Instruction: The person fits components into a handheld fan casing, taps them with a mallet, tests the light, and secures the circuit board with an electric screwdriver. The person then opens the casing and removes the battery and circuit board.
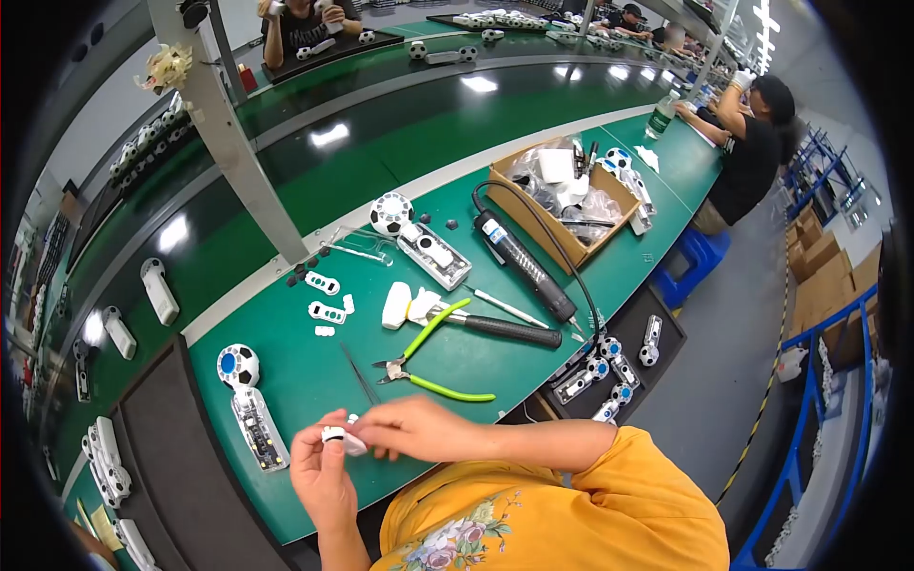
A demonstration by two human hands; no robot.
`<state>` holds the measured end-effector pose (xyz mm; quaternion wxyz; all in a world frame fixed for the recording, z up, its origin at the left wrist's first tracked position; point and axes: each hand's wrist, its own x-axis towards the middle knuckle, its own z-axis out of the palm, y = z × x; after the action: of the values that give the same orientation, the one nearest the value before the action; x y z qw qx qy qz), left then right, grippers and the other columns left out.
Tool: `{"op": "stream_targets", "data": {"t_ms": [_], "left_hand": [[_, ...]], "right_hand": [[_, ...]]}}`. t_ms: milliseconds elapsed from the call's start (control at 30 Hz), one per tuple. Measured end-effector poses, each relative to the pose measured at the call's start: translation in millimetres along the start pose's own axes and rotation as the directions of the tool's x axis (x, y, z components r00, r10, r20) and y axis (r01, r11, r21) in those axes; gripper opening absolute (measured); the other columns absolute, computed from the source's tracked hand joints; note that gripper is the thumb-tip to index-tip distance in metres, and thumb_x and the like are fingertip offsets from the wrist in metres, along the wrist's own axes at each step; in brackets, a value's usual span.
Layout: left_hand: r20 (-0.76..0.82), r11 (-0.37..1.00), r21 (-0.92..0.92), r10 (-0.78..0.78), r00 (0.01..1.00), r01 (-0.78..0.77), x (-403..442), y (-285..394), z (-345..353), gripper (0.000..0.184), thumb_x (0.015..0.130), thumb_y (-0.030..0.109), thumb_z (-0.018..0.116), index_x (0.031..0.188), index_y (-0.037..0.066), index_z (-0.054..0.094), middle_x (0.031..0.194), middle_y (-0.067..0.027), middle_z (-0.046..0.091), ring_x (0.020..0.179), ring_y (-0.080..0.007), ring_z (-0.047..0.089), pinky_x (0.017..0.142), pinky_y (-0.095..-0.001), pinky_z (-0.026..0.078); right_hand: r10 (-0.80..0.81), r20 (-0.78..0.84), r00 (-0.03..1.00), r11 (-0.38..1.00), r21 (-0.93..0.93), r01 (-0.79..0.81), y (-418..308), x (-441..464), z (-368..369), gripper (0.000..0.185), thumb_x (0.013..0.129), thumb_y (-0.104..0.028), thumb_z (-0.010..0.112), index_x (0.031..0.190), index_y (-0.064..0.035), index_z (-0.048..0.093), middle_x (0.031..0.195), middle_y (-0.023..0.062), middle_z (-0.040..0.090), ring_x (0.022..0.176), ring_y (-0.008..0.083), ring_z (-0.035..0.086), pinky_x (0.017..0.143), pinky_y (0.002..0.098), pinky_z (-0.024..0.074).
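My left hand [322,471] is closed on a small white plastic part [350,443] in front of my body, at the table's near edge. My right hand [419,426] pinches the same part from the other side; its fingertips partly cover it. Just beyond lie dark tweezers [358,373] and green-handled cutters [433,347] with open jaws. Left of my hands rests a white device with a football-patterned head [238,365]; its open body [257,433] shows a circuit board. Small white plates [327,312] lie farther back, near several dark bits.
A hammer [505,328], a corded electric screwdriver [522,265] and a cardboard box [609,233] of parts occupy the right side. A second open device [433,255] lies behind. Dark trays [176,428] flank the table. A co-worker [752,143] sits far right, near a bottle [662,114].
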<state>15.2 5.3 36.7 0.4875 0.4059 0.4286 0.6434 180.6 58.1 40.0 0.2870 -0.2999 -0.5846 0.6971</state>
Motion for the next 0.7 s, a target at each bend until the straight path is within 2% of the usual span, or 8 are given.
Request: {"op": "stream_targets", "data": {"t_ms": [67,133,200,300,400,467,567,700], "left_hand": [[-0.046,1.000,0.004,0.007,0.999,-0.007,3,8,1,0.015,0.090,0.008,0.058,0.100,0.000,0.053,0.099,-0.0143,0.061,0.081,-0.0180,0.061,0.062,-0.0254,0.050],[0.025,0.963,-0.132,-0.235,0.972,0.236,2,23,12,0.012,0.090,0.007,0.058,0.097,0.000,0.051,0.088,-0.0138,0.061,0.067,-0.0176,0.061,0.046,-0.0236,0.046],[0.136,0.923,-0.177,-0.320,0.938,0.341,3,12,11,0.012,0.091,0.005,0.056,0.100,-0.001,0.052,0.086,-0.0126,0.059,0.057,-0.0181,0.059,0.039,-0.0242,0.044],[0.157,0.885,-0.211,-0.388,0.908,0.415,12,12,18,0.016,0.092,0.007,0.055,0.104,-0.003,0.053,0.083,-0.0105,0.059,0.057,-0.0154,0.055,0.042,-0.0236,0.040],[0.221,0.784,-0.392,-0.428,0.877,0.481,20,17,18,0.025,0.094,0.017,0.055,0.107,-0.004,0.054,0.081,-0.0081,0.057,0.062,-0.0122,0.052,0.052,-0.0237,0.039],[0.248,0.749,-0.416,-0.452,0.857,0.516,23,26,20,0.029,0.095,0.021,0.055,0.109,-0.004,0.054,0.081,-0.0073,0.057,0.066,-0.0119,0.053,0.058,-0.0236,0.040],[0.236,0.732,-0.419,-0.483,0.843,0.537,26,24,19,0.028,0.096,0.020,0.053,0.111,-0.003,0.054,0.080,-0.0063,0.058,0.065,-0.0120,0.052,0.059,-0.0239,0.041],[0.151,0.724,-0.446,-0.519,0.841,0.527,28,23,23,0.025,0.096,0.019,0.053,0.109,-0.002,0.055,0.082,-0.0060,0.059,0.066,-0.0120,0.053,0.059,-0.0242,0.041]], "right_hand": [[-0.281,-0.174,0.944,0.897,-0.396,0.194,-13,-4,-13,0.024,0.091,-0.016,0.059,0.113,-0.0053,0.061,0.093,0.0086,0.062,0.078,0.0145,0.062,0.066,0.0258,0.0508],[-0.390,-0.126,0.912,0.856,-0.414,0.309,-29,-4,-19,0.024,0.090,-0.015,0.060,0.113,-0.0058,0.062,0.097,0.0088,0.060,0.083,0.0163,0.061,0.069,0.0276,0.0504],[-0.564,0.008,0.826,0.711,-0.504,0.491,-32,1,-18,0.024,0.088,-0.011,0.062,0.112,-0.0069,0.064,0.107,0.0087,0.057,0.094,0.0215,0.059,0.078,0.0320,0.0483],[-0.545,0.096,0.833,0.724,-0.448,0.525,-34,9,-17,0.022,0.088,-0.009,0.062,0.110,-0.0067,0.065,0.106,0.0090,0.058,0.094,0.0249,0.059,0.083,0.0323,0.0469],[-0.512,-0.018,0.859,0.768,-0.458,0.448,-33,17,-19,0.016,0.089,-0.007,0.060,0.102,-0.0043,0.068,0.105,0.0107,0.059,0.093,0.0246,0.060,0.081,0.0319,0.0476],[-0.497,0.012,0.868,0.771,-0.454,0.447,-41,23,-23,0.015,0.090,-0.007,0.057,0.101,-0.0026,0.067,0.103,0.0098,0.059,0.089,0.0206,0.060,0.077,0.0295,0.0486],[-0.352,-0.021,0.936,0.910,-0.244,0.336,-33,32,-28,0.016,0.093,-0.008,0.054,0.100,0.0001,0.066,0.099,0.0073,0.059,0.084,0.0124,0.057,0.069,0.0232,0.0484],[-0.251,-0.042,0.967,0.960,-0.141,0.243,-28,37,-26,0.019,0.095,-0.012,0.052,0.098,0.0009,0.066,0.096,0.0068,0.058,0.084,0.0124,0.057,0.068,0.0231,0.0479]]}}
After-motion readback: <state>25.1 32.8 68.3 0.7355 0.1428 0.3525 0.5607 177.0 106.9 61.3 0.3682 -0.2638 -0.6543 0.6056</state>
